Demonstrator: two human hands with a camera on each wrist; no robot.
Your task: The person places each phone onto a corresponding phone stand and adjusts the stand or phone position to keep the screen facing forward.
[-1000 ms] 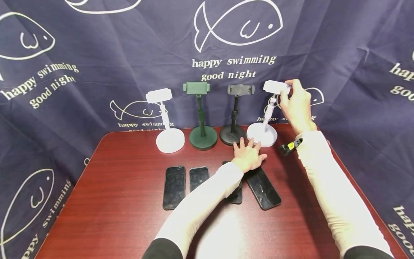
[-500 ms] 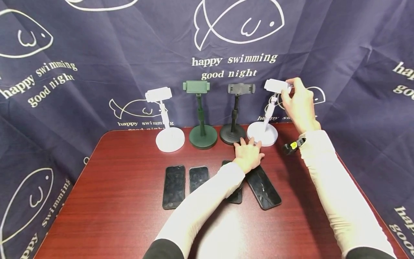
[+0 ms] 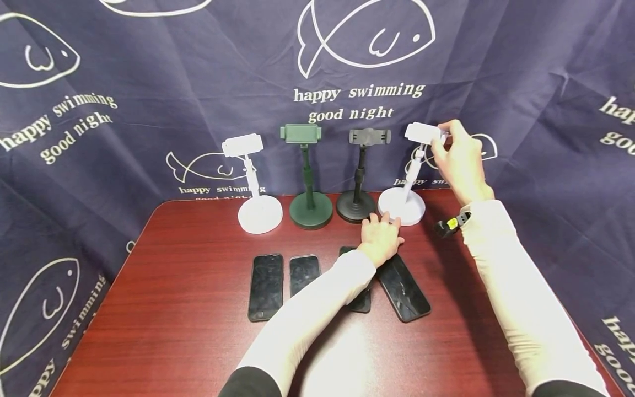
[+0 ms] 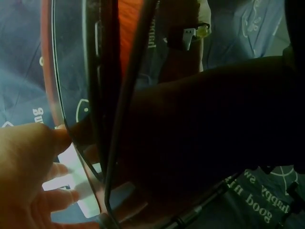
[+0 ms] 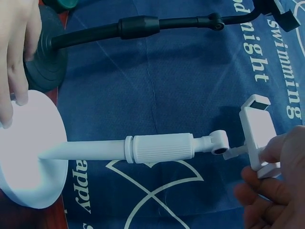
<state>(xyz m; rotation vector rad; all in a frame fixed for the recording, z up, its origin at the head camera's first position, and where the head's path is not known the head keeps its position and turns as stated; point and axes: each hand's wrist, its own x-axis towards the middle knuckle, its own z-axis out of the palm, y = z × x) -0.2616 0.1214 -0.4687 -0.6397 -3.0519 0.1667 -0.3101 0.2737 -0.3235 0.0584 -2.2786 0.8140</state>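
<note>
Head view, read left to right: the pale stand (image 3: 253, 182) and the first phone (image 3: 265, 288) lie well to the left of both hands. Next, nearer the left hand, come the green stand (image 3: 308, 176) and the second phone (image 3: 304, 273), the latter partly hidden by the left sleeve (image 3: 307, 309). The black stand (image 3: 359, 176) rises just beyond the left hand (image 3: 380, 242); the third phone (image 3: 359, 302) is partly hidden under that forearm. The left hand has its fingers spread, and the right wrist view shows fingertips at the base of the gripped white stand (image 3: 413, 173). The fourth phone (image 3: 404, 286) slants from beside the left hand towards the person and to the right. The gripped stand is found between the hands: base by the left fingertips, post leaning up and rightward. Its clamp (image 3: 423, 133) has its long axis nearly sideways, dipping slightly towards the right hand (image 3: 458, 157), which is the nearer hand and pinches the clamp's right end between thumb and fingers
</note>
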